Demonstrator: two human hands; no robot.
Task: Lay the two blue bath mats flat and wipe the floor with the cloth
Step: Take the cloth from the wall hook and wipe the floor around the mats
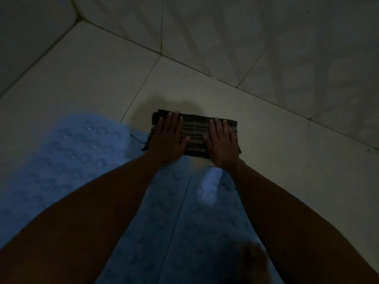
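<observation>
Where the pale tiled floor [92,78] meets the tiled wall [266,37] along a slanted grout line, the room lies in dim light. Two blue bath mats occupy the near part of the floor: the left mat [67,152], studded with round suction bumps, spreads flat toward the left edge, and the right mat [205,212] lies just beside it, the seam between them running up the middle of the view. Both forearms reach forward over the mats. Just beyond the mats' far edge sits the cloth [194,133], a dark folded rectangle with lighter stripes, resting on the bare tile with loose threads trailing at its left end. The left hand [169,140] presses flat on the cloth's left half, fingers extended and spread, gripping nothing. The right hand [222,142] lies likewise palm-down and flat on the right half.
</observation>
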